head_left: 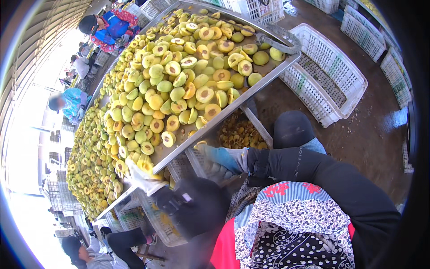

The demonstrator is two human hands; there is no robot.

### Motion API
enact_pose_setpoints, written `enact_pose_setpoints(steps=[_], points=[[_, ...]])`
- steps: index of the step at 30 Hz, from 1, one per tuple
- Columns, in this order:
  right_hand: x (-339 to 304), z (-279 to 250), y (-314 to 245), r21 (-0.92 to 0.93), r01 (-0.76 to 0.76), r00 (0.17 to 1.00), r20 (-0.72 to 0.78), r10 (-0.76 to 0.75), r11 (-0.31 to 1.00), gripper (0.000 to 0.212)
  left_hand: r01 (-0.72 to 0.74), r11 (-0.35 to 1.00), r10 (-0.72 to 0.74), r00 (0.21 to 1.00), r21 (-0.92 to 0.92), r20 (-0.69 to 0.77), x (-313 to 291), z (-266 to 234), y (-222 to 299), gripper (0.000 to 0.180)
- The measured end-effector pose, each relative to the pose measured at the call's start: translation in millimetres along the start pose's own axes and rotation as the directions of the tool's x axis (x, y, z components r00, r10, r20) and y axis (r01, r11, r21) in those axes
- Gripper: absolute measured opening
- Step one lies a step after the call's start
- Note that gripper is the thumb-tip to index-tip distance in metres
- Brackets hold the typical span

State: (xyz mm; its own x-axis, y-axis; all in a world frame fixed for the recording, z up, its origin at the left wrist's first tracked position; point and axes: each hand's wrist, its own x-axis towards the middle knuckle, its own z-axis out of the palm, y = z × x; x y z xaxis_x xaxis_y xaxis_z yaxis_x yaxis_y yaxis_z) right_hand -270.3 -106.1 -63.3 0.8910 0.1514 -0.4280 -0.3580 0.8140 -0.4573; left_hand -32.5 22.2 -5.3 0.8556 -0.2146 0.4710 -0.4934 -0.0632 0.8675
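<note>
A long metal table (251,92) slopes across the view, heaped with several halved yellow-green peaches (179,80), many showing their pit hollows. My left hand (139,175), in a white glove, is at the table's near edge and closed around a yellow peach piece (146,166). My right hand (217,162), in a blue and white glove, sits just under the table edge over a white crate (181,166). A small yellow piece (200,144) shows at its fingertips. Whether it grips anything is hidden.
Under the table is a crate of yellow fruit bits (237,134). Empty white plastic crates (329,78) stand on the wet brown floor to the right. Other people work at the table's far side (109,27), the left (69,102) and the lower left (87,253).
</note>
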Motion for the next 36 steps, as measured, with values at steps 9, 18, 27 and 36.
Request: enact_pose_setpoints(steps=[9,18,27,36], points=[[3.7,19.6,-12.4,0.055,0.109,0.991,-0.082,-0.104,0.993,0.057,-0.113,0.83,-0.127,0.916,0.547,0.382,25.0,43.5,-11.9,0.063],[33.9,7.5,-8.2,-0.228,0.352,0.9,-0.182,-0.395,0.908,0.054,-0.08,0.985,-0.016,0.841,0.153,0.541,-2.4,88.8,-27.2,0.027],[13.0,15.4,-18.6,-0.707,0.445,0.604,-0.217,-0.767,0.55,0.047,0.715,0.538,-0.274,0.649,-0.447,0.71,-66.7,94.8,47.8,0.047],[11.2,16.3,-23.8,-0.832,0.311,0.635,-0.178,-0.752,0.46,0.046,0.539,0.756,-0.199,0.731,-0.373,0.653,-68.3,89.0,30.5,0.051]])
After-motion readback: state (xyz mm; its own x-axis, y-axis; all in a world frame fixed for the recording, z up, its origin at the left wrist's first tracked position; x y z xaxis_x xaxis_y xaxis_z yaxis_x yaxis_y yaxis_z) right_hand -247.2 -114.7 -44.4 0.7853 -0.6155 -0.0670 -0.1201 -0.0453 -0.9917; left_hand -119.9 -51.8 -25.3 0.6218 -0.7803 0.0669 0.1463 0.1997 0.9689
